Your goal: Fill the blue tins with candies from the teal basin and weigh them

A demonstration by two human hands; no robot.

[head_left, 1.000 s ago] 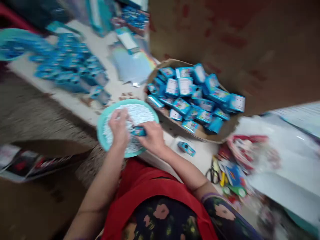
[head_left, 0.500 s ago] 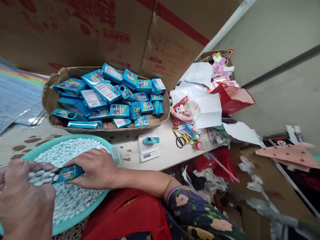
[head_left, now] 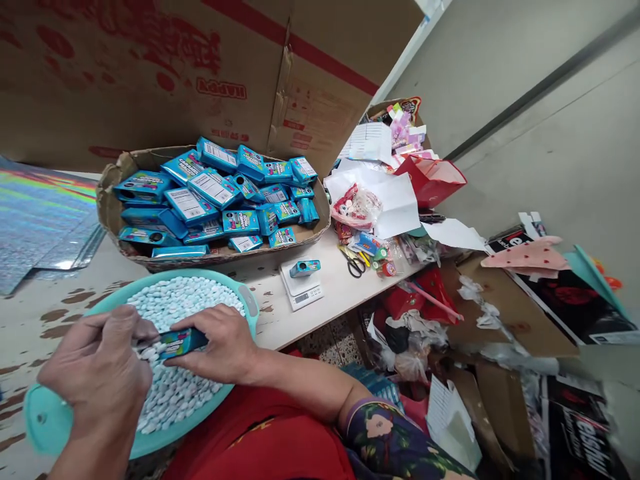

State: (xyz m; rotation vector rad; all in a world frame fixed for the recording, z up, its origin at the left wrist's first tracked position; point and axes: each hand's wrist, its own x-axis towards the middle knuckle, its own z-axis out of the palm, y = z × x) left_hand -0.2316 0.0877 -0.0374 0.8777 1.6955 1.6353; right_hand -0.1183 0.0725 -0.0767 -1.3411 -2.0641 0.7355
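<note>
My right hand grips a small blue box on its side above a teal basin full of pale candies. Close to the box's left end, my left hand is curled around several of the pale candies, which show at its fingers and touch the box's opening. Another blue box lies on a small white scale right of the basin. Behind the basin, a cardboard tray holds several blue boxes.
Scissors, a red plastic bag of small items and white papers lie to the right on the table. A large cardboard box stands behind. Silvery sheets lie at the left. Clutter sits below at the right.
The view has shifted, so the basin and both hands appear further right. My left hand has closed more over the candies at the box's opening, and fewer candies show.
</note>
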